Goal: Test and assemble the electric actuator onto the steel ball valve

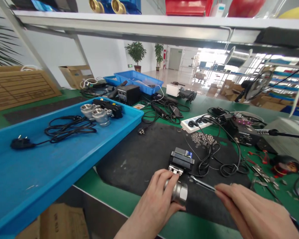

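Observation:
My left hand [157, 194] is wrapped round the silver metal body of a motorised valve [182, 193], which lies on a black mat [139, 159]. The black actuator [181, 160] of that valve points away from me, joined to the body by a metal bracket, and a black cable runs from it to the right. In my right hand [254, 207] is a slim metal wrench [203, 184], pinched near its handle. Its head sits close to the right of the bracket; whether it touches a nut there I cannot tell.
At left stands a blue tray [109, 146] with another valve [101, 117] and a coiled plug cable [69, 129]. Beyond the mat's nuts and washers [201, 139] is a white power strip [198, 122]. Loose metal parts [265, 176] lie right, and a shelf [139, 20] crosses overhead.

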